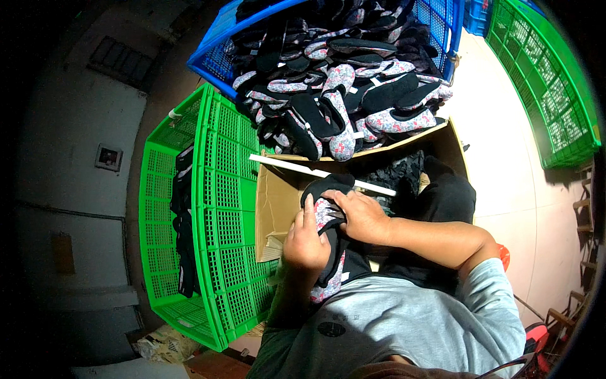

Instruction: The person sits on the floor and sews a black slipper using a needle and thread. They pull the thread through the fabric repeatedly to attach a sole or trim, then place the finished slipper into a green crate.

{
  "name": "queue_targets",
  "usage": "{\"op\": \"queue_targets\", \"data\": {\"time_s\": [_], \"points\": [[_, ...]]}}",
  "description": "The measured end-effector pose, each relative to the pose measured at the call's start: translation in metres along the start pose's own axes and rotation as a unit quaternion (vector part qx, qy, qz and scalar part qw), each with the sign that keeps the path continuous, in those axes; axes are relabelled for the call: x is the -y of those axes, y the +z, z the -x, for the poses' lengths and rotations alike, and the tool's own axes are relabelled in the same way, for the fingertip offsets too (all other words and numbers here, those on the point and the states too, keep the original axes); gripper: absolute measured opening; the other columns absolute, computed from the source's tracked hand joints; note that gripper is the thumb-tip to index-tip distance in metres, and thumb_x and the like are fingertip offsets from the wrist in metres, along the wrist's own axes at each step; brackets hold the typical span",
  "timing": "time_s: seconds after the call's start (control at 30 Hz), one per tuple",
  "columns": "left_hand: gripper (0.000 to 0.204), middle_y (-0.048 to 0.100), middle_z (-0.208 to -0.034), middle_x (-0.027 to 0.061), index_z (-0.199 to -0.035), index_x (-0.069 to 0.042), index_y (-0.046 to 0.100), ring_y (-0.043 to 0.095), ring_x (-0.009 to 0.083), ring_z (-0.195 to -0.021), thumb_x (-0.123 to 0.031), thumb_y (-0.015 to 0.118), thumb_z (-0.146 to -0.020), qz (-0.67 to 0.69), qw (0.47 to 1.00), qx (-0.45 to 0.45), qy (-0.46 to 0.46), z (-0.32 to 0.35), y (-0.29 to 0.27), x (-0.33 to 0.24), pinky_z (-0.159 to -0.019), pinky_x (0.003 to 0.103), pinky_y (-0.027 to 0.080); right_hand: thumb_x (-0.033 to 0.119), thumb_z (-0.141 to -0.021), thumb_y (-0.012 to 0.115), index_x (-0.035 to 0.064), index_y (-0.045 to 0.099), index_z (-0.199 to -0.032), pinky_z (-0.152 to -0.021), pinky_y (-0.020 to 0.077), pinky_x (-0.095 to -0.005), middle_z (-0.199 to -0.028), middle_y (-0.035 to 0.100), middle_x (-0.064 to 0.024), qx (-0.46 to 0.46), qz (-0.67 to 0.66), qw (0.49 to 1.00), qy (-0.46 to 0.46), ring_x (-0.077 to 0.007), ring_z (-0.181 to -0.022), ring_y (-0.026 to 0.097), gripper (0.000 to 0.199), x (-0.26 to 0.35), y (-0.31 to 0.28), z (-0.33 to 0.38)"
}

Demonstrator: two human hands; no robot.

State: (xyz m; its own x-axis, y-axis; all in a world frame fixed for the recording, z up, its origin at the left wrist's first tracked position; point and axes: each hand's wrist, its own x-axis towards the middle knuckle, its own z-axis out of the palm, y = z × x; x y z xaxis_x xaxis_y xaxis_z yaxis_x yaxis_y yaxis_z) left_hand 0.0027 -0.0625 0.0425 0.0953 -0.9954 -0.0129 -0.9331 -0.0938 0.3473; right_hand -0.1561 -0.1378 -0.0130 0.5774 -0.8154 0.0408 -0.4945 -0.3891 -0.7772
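While the person sits bent over an open cardboard box (278, 199), both bare hands are on one black slipper with flowered fabric (324, 213), held above the lap just this side of a long white strip (289, 165) that lies across the box. The left hand (306, 245) grips its near left side, the index finger stretched up along the cloth; the right hand (363, 216) pinches it from the other side, fingers bent over the edge. Another flowered slipper (328, 292) rests lower down, against the grey shirt (404, 319). Beyond the box I see a blue crate (211, 60) heaped with similar slippers (385, 95), and to the left a green crate (237, 252) with dark pieces (185, 240) inside.
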Motion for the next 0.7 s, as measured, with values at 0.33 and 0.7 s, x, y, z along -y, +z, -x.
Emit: {"op": "queue_targets", "data": {"time_s": [0.33,0.7], "points": [[0.083,0.066,-0.129,0.0180,-0.156,-0.008,0.039,0.064,0.0406,-0.115,0.005,0.063,-0.078,0.032,0.998,-0.049,-0.020,-0.006,0.014,-0.001,-0.097,0.047,0.052,0.015,-0.079,0.073,0.0053,0.056,-0.125,-0.088,0.0541,-0.0509,-0.102,0.067,-0.0245,-0.067,-0.012,0.998,0.007,-0.0445,-0.098,0.066,0.050,-0.021,0.009,-0.009],[0.066,0.065,-0.126,0.0175,-0.143,-0.004,0.054,0.060,0.0397,-0.118,-0.003,0.069,-0.079,0.051,0.989,-0.132,0.039,-0.017,0.036,0.001,-0.101,0.047,0.048,0.009,-0.080,0.067,0.0008,0.062,-0.115,-0.088,0.0542,-0.0508,-0.102,0.069,-0.0271,-0.003,0.015,1.000,0.018,-0.0444,-0.098,0.068,0.036,-0.036,-0.006,-0.022]]}}
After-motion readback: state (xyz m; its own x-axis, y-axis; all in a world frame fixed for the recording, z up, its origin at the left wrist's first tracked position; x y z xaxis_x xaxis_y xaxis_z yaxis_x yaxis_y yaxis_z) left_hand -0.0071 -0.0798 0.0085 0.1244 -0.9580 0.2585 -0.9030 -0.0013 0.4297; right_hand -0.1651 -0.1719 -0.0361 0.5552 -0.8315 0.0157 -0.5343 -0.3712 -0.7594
